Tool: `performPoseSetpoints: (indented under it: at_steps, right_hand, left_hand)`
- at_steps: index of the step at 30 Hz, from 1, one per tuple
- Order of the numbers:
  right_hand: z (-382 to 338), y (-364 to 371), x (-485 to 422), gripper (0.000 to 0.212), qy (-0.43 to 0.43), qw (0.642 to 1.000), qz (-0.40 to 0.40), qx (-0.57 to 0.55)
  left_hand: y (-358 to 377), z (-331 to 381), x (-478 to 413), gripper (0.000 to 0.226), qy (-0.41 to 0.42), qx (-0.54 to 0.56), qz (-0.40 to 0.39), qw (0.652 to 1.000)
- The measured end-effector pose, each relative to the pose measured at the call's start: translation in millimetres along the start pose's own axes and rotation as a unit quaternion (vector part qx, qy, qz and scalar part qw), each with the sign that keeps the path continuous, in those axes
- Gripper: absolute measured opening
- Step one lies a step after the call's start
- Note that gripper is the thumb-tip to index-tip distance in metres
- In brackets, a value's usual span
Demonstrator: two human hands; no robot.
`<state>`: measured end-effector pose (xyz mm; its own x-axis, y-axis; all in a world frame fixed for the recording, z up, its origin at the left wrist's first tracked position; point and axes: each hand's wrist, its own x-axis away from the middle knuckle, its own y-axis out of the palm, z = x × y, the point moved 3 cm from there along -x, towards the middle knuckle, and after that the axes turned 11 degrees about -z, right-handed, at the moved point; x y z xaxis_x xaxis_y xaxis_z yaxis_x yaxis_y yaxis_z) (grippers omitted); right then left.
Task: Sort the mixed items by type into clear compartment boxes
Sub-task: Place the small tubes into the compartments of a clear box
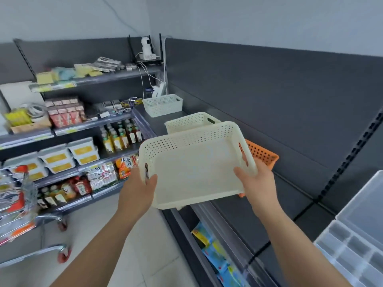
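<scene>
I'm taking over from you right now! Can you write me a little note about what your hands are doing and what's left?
Left hand and right hand each grip one end of the empty cream basket, held above the shelf. Behind it sit an orange basket, a second cream basket and a white basket. The clear compartment box lies open at the right; its compartments look empty. Nothing sorted yet; all sorting remains.

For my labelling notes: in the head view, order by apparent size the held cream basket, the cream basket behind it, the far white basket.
1. held cream basket, also nearest.
2-3. cream basket behind it, partly hidden, and far white basket: alike, unranked.
</scene>
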<state>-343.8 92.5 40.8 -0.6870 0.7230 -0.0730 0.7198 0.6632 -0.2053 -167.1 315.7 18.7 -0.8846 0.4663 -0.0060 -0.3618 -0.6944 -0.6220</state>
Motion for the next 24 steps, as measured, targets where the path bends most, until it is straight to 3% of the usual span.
performPoseSetpoints:
  at_steps: [5, 8, 10, 14, 18, 24]
  right_hand:
    - [-25.0, 58.9, -65.2, 0.029, 0.006, 0.995, 0.043, -0.086]
    - [-24.2, 93.6, -94.0, 0.044, 0.034, 0.993, 0.036, -0.112]
    - [-18.9, 116.1, -109.5, 0.053, 0.056, 0.993, 0.001, -0.102]
    - [-17.7, 152.5, -146.0, 0.041, 0.074, 0.991, -0.083, -0.074]
    - [-14.0, 166.6, -197.8, 0.060, 0.054, 0.996, -0.065, -0.040]
    - [-16.6, 155.3, -272.8, 0.061, 0.022, 0.998, -0.037, 0.036]
  left_hand:
    - [-42.8, -18.2, -89.2, 0.030, -0.003, 0.023, 0.007, 1.000]
    - [-49.7, -15.6, -131.5, 0.023, 0.008, 0.073, 0.010, 0.997]
    - [-44.8, -10.5, -152.7, 0.018, 0.021, 0.111, 0.007, 0.994]
    - [-21.6, -1.0, -196.4, 0.022, 0.047, 0.153, -0.030, 0.987]
    - [1.8, 0.9, -247.7, 0.033, 0.060, 0.198, -0.071, 0.976]
    - [26.2, 12.0, -331.9, 0.040, 0.056, 0.285, -0.155, 0.944]
